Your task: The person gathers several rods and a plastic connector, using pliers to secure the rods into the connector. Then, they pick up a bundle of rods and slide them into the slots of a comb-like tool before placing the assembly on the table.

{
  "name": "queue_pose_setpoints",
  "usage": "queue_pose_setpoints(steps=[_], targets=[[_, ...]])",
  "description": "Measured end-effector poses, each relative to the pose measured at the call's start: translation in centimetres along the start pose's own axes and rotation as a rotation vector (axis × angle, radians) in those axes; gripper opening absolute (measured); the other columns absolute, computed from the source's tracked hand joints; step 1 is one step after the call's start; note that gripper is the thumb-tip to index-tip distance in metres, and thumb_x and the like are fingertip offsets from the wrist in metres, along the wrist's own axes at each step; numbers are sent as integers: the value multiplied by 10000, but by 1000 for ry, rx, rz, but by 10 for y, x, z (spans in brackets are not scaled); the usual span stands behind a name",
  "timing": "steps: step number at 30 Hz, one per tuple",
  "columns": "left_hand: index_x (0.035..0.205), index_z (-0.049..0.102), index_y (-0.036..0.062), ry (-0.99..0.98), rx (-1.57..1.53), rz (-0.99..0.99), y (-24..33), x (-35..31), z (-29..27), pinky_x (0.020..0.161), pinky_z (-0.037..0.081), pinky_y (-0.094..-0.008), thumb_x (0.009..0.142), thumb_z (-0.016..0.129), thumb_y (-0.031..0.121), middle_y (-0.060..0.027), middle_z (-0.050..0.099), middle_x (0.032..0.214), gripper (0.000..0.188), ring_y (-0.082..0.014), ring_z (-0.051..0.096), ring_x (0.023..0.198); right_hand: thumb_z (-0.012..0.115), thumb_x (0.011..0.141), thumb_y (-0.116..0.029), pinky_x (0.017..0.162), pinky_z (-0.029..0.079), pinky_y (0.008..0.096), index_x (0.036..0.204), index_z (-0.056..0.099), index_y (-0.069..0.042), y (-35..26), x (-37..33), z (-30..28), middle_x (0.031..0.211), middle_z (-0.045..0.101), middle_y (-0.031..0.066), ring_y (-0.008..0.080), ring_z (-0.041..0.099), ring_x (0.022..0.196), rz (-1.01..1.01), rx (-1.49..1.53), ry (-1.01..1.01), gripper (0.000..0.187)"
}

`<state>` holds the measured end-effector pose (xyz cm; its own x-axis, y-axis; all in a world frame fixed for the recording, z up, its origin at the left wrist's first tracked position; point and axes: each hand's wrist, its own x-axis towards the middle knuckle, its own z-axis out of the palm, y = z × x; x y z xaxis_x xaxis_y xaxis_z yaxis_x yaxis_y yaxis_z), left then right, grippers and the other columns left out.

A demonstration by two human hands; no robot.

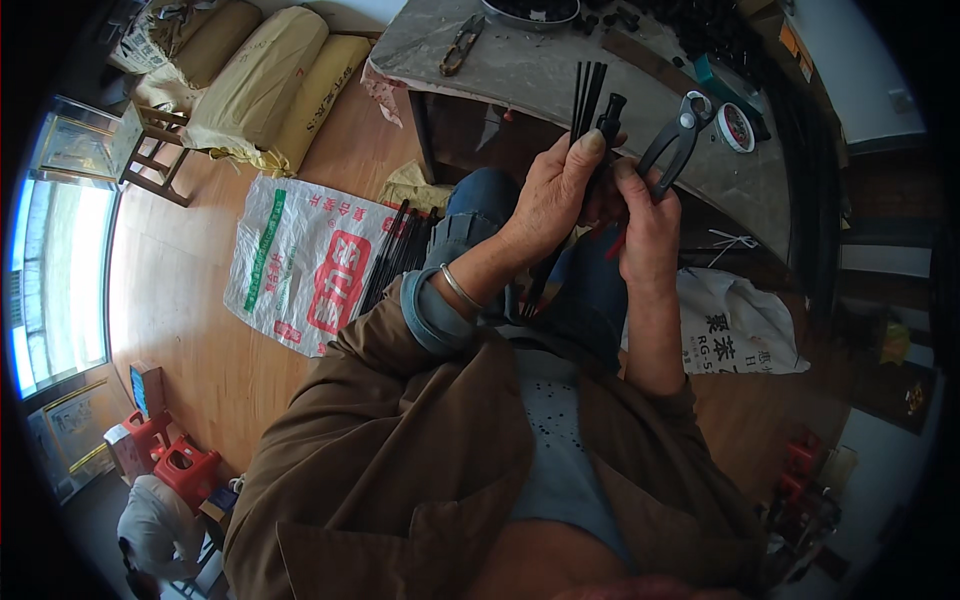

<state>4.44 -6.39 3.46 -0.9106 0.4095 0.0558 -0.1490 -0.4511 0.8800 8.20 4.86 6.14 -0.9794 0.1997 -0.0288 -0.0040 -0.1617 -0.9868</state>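
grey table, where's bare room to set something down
On the grey table, the widest bare patch lies between the snips, round basin and brown strip. A smaller one shows below the white bowl, toward the edge. The upper right is crowded with black pieces and a teal box; pincers in the right hand hide some table.

At upper centre, the left hand (560, 190) grips thin black rods (588, 95); just right of it, the right hand (649, 212) holds dark pliers (686, 120); a grey table (550, 72) spans the upper right; a white printed sack (305, 235) lies on the wooden floor (195, 300) at centre left; yellowish bundles (262, 85) lie upper left.
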Motion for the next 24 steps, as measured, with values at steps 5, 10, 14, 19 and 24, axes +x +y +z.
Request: queue_pose_setpoints(steps=[5, 10, 14, 19, 24], targets=[[1225, 546, -2, -11, -1, -1, -2, 0, -1, 500, 378, -206, 1005, 353, 452, 8, 530, 684, 540, -47, 449, 543, 553, 945, -211, 495, 395, 234, 810, 551, -71, 1, 0, 0, 663, 517, -13, 88, 503, 553, 0, 5, -11, 195], [1236, 541, 3, -11, 2, -12, -2, 0, -1, 503, 383, -201, 1003, 353, 458, 11, 530, 678, 544, -45, 456, 546, 555, 948, -211, 502, 391, 231, 812, 551, -61, 2, 0, 0, 660, 520, -2, 89, 498, 550, -2, -1, 19, 202], [1175, 543, 12, -4, -33, 13, -4, 1, 0, 448, 370, -195, 985, 402, 469, 6, 515, 632, 515, -45, 473, 507, 566, 946, -228, 507, 391, 227, 834, 561, -48, 5, -1, 0, 665, 527, 3, 94, 503, 552, -43, -40, 15, 212], [1176, 541, 14, -11, -47, 1, -3, 1, 0, 457, 381, -193, 983, 404, 473, 4, 519, 644, 516, -47, 482, 519, 579, 940, -247, 509, 393, 230, 860, 572, -39, 7, 0, -3, 669, 527, 5, 101, 505, 552, -46, -55, 20, 222], [1175, 541, 15, -9, -46, -14, -1, 0, 0, 460, 385, -192, 982, 406, 474, 2, 526, 664, 515, -46, 491, 532, 577, 942, -244, 504, 389, 237, 835, 565, -45, 4, -1, -1, 662, 518, 2, 100, 497, 549, -24, -33, 40, 225]])
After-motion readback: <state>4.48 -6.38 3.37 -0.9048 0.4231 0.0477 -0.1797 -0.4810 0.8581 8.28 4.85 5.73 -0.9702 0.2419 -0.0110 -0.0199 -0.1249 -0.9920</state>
